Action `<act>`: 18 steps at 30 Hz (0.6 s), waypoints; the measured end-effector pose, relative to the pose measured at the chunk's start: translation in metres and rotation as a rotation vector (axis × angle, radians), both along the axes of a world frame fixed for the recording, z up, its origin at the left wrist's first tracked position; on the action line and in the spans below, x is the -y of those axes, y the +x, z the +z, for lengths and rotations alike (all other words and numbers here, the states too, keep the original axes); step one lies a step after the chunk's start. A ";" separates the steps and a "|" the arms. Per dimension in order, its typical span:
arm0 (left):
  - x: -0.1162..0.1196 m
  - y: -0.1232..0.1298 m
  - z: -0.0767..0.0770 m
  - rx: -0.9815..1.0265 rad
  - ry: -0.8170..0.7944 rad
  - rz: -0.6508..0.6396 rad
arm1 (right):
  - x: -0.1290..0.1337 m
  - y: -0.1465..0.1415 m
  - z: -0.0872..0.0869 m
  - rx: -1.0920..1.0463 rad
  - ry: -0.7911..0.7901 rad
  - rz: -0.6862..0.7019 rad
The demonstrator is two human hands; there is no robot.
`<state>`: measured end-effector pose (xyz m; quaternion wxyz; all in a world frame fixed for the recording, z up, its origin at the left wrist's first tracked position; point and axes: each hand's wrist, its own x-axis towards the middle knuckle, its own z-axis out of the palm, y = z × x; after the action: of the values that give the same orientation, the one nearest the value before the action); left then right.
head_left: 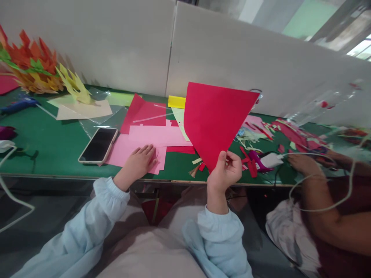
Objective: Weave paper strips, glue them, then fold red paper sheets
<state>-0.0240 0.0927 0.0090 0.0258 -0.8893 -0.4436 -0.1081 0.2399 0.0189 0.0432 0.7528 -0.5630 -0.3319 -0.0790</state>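
My right hand (225,170) pinches the lower edge of a sheet of red paper (216,119), which stands up off the table near its front edge. My left hand (140,162) lies flat on sheets of pink paper (118,150), fingers stretched out. A narrower pink strip (156,136) overlaps those sheets. Behind it rests another piece of red paper (150,112), partly covered. Just left of my left hand is a smartphone (98,145) with a dark screen. Small paper scraps (202,166) are scattered beside my right hand.
A green table (55,148) runs along a white partition (116,46). Orange and yellow paper flames (37,65) stand at the back left, near a blue tool (20,104). On the right, a white-and-purple device (265,161) with a cable lies beside a co-worker's hand (304,164).
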 end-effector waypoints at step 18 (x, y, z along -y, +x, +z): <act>0.024 0.017 0.010 0.055 0.010 -0.074 | -0.002 -0.036 0.001 0.387 -0.071 0.134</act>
<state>-0.0071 0.0682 0.0188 0.0140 -0.9017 -0.4104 -0.1354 0.2042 0.0208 0.0443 0.6581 -0.5401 -0.5098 -0.1237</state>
